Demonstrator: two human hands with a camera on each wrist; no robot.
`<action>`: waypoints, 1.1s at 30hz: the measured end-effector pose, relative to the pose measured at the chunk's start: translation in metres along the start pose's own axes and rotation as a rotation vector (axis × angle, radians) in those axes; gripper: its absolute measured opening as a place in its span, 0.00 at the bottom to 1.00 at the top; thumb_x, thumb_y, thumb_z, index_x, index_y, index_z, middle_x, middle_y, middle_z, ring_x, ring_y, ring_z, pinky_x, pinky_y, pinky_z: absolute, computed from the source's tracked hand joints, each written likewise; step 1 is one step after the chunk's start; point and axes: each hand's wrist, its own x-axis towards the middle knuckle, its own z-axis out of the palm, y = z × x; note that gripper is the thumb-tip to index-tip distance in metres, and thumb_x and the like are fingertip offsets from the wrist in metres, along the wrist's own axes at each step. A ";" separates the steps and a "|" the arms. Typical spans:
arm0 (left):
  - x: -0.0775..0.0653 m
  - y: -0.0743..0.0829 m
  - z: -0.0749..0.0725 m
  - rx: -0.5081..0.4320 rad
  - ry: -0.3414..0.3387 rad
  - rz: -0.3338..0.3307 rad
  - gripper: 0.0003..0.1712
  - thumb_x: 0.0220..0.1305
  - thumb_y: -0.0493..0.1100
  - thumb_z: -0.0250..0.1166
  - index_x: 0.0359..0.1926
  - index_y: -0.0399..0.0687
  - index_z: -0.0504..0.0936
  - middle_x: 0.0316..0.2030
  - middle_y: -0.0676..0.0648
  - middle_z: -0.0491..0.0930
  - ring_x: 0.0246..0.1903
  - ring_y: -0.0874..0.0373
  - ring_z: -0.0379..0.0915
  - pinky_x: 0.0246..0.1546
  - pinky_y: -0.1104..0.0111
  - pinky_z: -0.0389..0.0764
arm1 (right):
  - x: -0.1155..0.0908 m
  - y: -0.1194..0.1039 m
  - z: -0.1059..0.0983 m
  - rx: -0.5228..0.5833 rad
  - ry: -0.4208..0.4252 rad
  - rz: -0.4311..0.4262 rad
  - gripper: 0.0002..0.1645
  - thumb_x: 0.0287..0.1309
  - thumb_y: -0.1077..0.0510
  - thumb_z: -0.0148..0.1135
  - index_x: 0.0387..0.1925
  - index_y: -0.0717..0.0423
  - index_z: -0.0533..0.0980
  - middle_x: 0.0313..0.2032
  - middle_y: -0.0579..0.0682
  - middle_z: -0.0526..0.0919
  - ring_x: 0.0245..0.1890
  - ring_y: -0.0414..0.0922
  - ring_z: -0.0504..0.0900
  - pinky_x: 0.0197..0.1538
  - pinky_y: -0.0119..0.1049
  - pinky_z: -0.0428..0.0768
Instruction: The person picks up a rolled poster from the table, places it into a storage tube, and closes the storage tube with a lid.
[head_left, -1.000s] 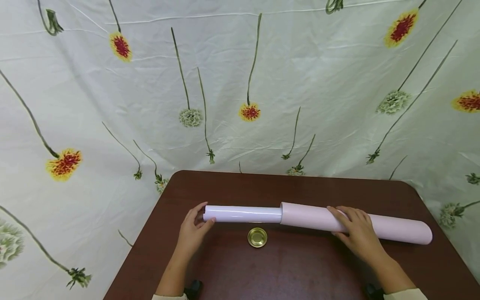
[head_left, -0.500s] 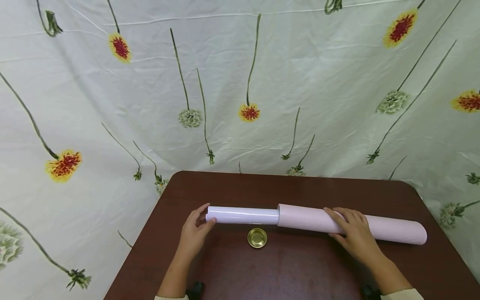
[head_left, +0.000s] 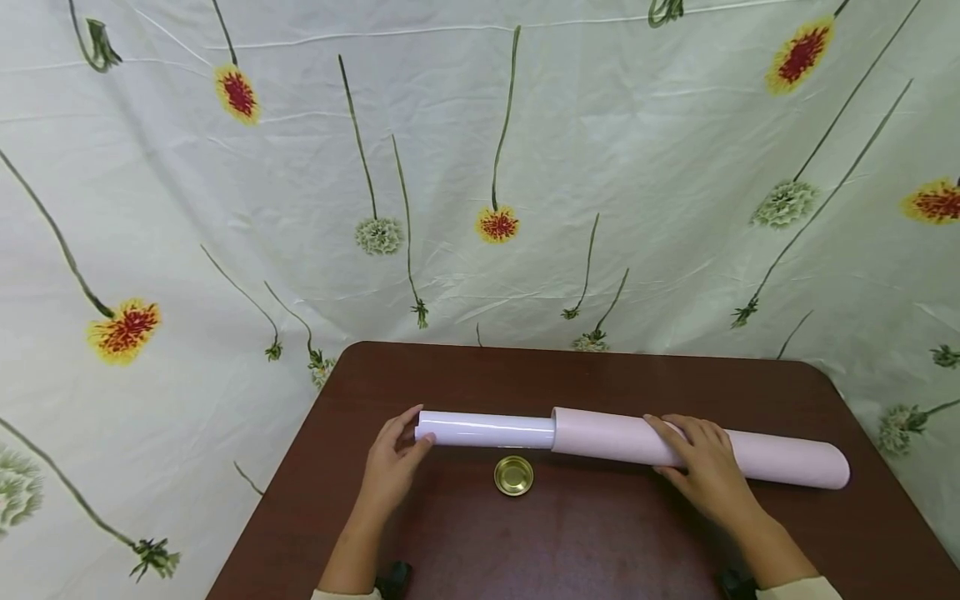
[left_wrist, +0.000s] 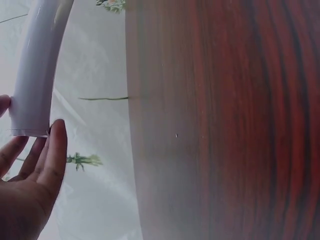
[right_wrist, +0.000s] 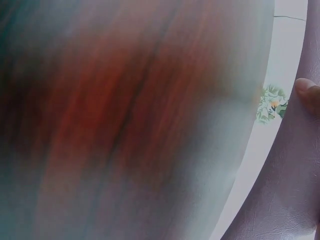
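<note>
A glossy white roll [head_left: 487, 430] lies crosswise, its right part hidden inside a wider pale pink cardboard tube [head_left: 607, 435]. My left hand [head_left: 388, 468] holds the roll's left end, thumb on the near side and fingers on the far side. In the left wrist view the white roll [left_wrist: 37, 75] sits between the thumb and fingertips of the left hand [left_wrist: 32, 185]. My right hand [head_left: 705, 462] grips the pink tube around its middle from above. Only a fingertip of it shows in the right wrist view, against the pink tube [right_wrist: 280, 185].
A small round gold-coloured lid or dish [head_left: 513, 476] rests on the dark brown table [head_left: 585, 542], just in front of the white roll. Behind the table's far edge hangs a white cloth [head_left: 435, 125] printed with flowers.
The pink tube and right hand have shifted slightly left, while the left hand and roll have moved a little right. Less of the white roll shows outside the tube. The gold-coloured piece stays put.
</note>
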 end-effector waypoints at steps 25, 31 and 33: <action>-0.004 0.022 0.002 0.014 0.005 -0.007 0.29 0.67 0.38 0.68 0.68 0.45 0.74 0.61 0.41 0.73 0.60 0.46 0.77 0.46 0.79 0.79 | 0.001 -0.006 0.002 0.013 -0.007 0.014 0.56 0.32 0.61 0.86 0.69 0.45 0.72 0.56 0.55 0.77 0.54 0.57 0.73 0.59 0.62 0.64; -0.013 0.043 0.001 0.009 -0.016 0.012 0.29 0.67 0.36 0.67 0.68 0.39 0.73 0.59 0.37 0.73 0.57 0.43 0.77 0.45 0.78 0.80 | 0.001 -0.007 0.003 0.020 -0.006 0.018 0.56 0.32 0.61 0.86 0.69 0.45 0.72 0.55 0.56 0.77 0.54 0.58 0.73 0.59 0.62 0.63; -0.014 0.044 0.001 0.008 -0.022 0.014 0.29 0.68 0.36 0.67 0.68 0.39 0.73 0.59 0.37 0.73 0.57 0.43 0.77 0.44 0.79 0.79 | 0.001 -0.008 0.003 0.023 -0.003 0.019 0.56 0.31 0.61 0.86 0.68 0.45 0.72 0.55 0.56 0.77 0.54 0.58 0.73 0.59 0.62 0.63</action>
